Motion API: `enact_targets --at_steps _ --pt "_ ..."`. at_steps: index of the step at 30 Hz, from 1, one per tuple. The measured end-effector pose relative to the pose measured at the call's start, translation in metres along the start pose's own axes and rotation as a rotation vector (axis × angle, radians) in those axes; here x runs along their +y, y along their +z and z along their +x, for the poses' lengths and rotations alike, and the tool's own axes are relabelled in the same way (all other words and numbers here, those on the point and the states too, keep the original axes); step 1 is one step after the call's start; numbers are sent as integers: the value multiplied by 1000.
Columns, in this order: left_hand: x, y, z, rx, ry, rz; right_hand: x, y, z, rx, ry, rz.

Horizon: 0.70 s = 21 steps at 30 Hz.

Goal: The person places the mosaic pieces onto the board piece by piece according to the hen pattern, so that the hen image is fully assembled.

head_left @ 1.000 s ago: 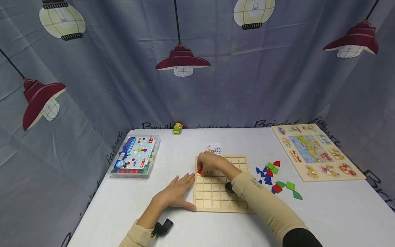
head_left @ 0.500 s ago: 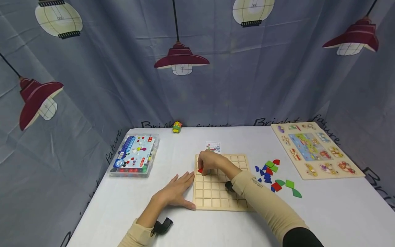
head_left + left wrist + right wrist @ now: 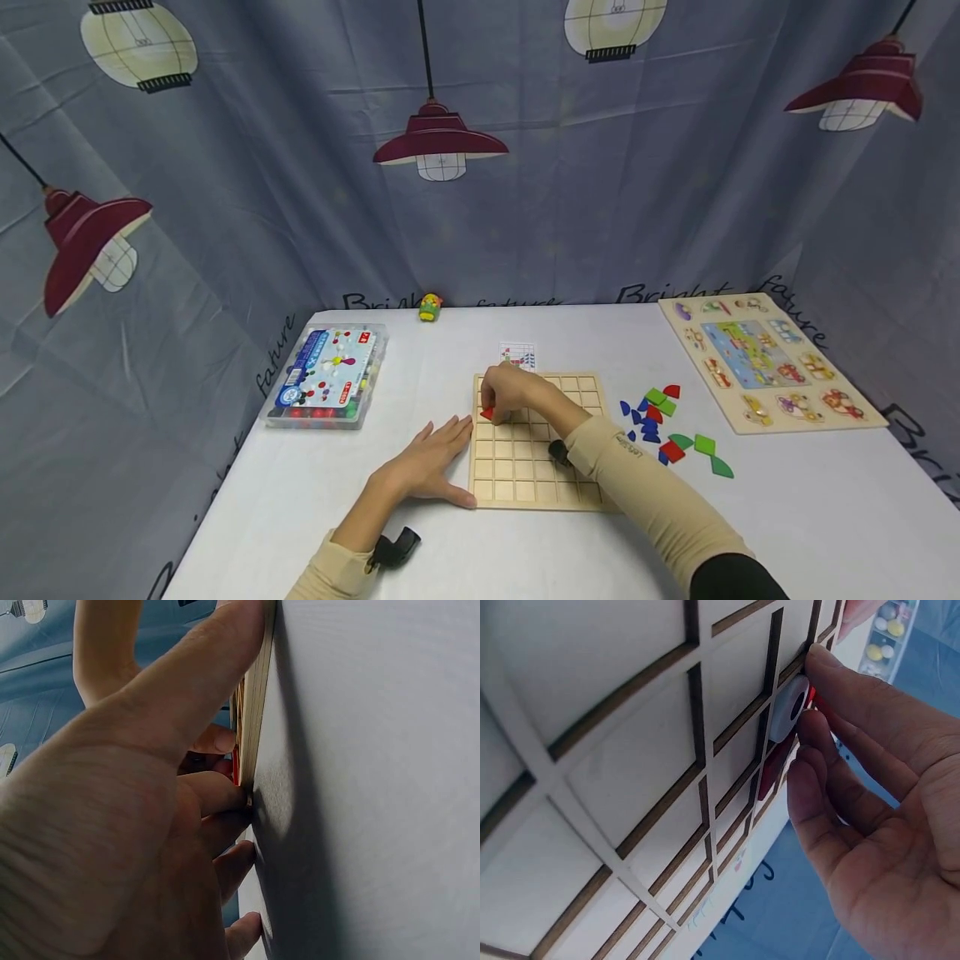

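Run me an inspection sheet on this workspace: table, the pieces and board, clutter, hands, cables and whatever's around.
Surface: white table, board lying flat on it.
Job's things: wooden grid board; loose red, green and blue pieces to its right; printed card beyond its far edge.
Clutter: clear case at left; picture puzzle board at right; small figure at the back.
Grip: left hand, fingers spread, touches the board's left edge; right hand pinches a red piece at the board's far left.
Cables: nothing seen.
Surroundings: grey-blue backdrop printed with lamps and lettering.
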<state>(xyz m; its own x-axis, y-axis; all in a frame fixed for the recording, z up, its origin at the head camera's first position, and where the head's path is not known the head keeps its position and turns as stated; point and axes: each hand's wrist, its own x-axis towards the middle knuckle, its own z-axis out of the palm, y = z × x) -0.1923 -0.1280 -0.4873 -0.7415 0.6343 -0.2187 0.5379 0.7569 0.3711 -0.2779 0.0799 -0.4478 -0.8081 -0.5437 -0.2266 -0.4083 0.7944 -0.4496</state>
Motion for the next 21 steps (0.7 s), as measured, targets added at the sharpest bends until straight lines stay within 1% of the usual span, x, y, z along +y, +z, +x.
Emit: enact_targets --at_steps 3,7,10,15,18,21 --pt "0 0 0 1 3 0 0 0 -3 19 -8 4" --pt "0 0 1 2 0 5 2 0 -7 47 -26 48" --pt "1 0 1 4 -1 8 6 2 -11 59 -34 82" --pt "1 1 1 8 -6 1 14 3 -18 78 -47 102" --pt "1 1 1 12 -2 -5 19 1 -26 93 -54 123" --pt "2 1 0 14 -1 -9 25 -3 -37 117 -32 144"
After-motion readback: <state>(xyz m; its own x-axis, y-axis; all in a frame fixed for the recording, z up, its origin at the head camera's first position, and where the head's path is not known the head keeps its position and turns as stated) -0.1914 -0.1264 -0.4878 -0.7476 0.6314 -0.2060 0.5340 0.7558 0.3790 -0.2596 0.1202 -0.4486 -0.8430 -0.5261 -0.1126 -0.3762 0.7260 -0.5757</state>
